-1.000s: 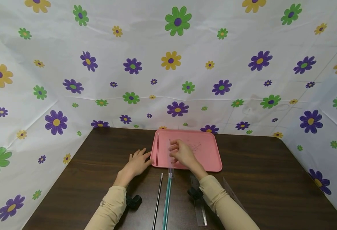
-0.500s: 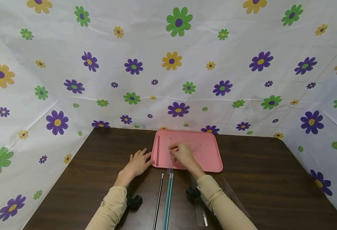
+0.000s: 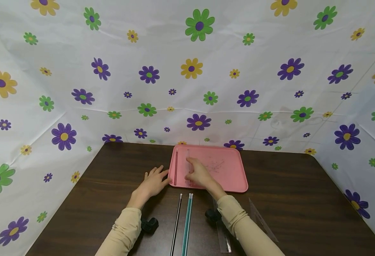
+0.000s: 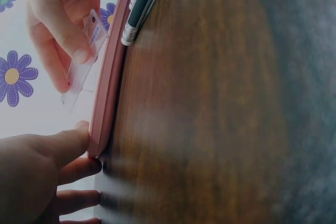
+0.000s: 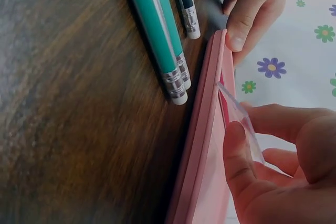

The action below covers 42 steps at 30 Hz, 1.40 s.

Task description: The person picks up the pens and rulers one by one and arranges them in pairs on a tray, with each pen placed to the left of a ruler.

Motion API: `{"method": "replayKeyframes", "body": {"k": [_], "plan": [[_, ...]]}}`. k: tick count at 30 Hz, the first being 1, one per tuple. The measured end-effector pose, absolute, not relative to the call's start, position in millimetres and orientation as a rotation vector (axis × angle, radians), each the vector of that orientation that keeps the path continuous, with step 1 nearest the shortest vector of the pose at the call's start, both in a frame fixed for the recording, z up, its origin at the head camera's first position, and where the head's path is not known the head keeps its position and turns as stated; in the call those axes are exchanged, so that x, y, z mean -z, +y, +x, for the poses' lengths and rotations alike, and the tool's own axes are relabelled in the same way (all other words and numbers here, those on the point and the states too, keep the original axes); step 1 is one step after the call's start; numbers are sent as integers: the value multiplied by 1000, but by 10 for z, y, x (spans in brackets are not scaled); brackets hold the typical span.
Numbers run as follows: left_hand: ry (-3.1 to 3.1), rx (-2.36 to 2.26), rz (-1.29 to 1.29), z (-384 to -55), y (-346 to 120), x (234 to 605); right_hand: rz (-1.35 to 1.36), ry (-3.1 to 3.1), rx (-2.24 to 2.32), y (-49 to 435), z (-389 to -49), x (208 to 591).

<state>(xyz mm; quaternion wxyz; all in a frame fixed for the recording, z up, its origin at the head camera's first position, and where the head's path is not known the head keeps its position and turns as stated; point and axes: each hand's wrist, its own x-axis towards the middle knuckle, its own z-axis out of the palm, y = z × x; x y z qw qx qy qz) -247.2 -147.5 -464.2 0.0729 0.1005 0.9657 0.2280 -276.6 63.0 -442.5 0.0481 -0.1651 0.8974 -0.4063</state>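
My right hand [image 3: 201, 174] pinches a clear plastic ruler [image 5: 237, 109] between thumb and fingers, over the left part of a pink tray [image 3: 230, 169]. In the right wrist view the ruler is tilted, one end close to the tray's near rim. My left hand [image 3: 153, 181] lies at the tray's near left corner, fingers spread and fairly straight, its thumb [image 4: 76, 140] touching the rim. Inside the tray, along the left side, lies a thin dark red pencil [image 3: 176, 167].
On the dark wooden table [image 3: 302, 192], a black pencil [image 3: 176, 224] and two teal pencils [image 3: 187, 224] lie in front of the tray. Another clear ruler [image 3: 223, 236] lies partly under my right forearm; a clear triangular piece [image 3: 262, 222] lies to its right. A flowered cloth [image 3: 126, 64] hangs behind.
My right hand has shifted slightly with the ruler, whose near end no longer extends past the tray's front edge and now lies within it. My left hand stays at the corner.
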Motion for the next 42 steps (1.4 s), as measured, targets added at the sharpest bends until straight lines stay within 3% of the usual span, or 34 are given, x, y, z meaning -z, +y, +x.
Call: {"method": "replayKeyframes", "body": {"k": [29,42], "plan": [[2913,-660,325,-2465,-1459,4598,-541,2944,790,437,-2767,4586],[2905,-660,306,-2445,-1467,4602,-577,2967,814,419,-2706,4580]]}}
